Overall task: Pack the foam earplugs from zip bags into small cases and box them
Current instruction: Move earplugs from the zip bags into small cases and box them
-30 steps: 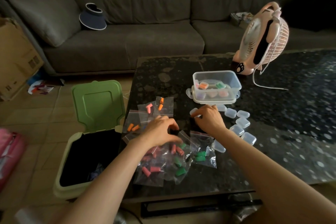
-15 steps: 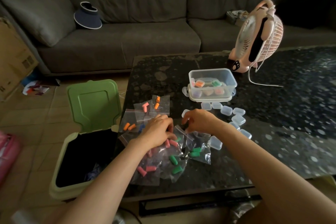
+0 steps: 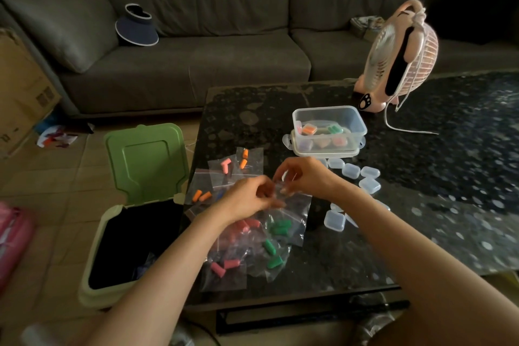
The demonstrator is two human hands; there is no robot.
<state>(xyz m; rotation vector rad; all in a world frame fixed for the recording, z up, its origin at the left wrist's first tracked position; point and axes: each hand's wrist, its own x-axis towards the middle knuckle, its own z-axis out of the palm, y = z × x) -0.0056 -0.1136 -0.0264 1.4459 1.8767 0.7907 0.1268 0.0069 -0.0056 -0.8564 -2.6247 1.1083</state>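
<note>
**nub:** what are the hands up to?

**ok_pal:** left hand point(image 3: 247, 198) and right hand point(image 3: 307, 177) each pinch the top edge of one clear bag point(image 3: 295, 206). It's held between them, with two green foam earplugs point(image 3: 279, 227) in the bottom, just below the fingers.

**nub:** counts?

**ok_pal:** the other bags point(image 3: 224, 275) overlap in a crinkly pile, so I can't tell. Loose cases point(image 3: 351, 171): at least six, small, rounded, clear, right of the right hand. One clear box point(image 3: 359, 123) behind them holds filled cases. Glossy speckled table point(image 3: 421, 205).
</note>
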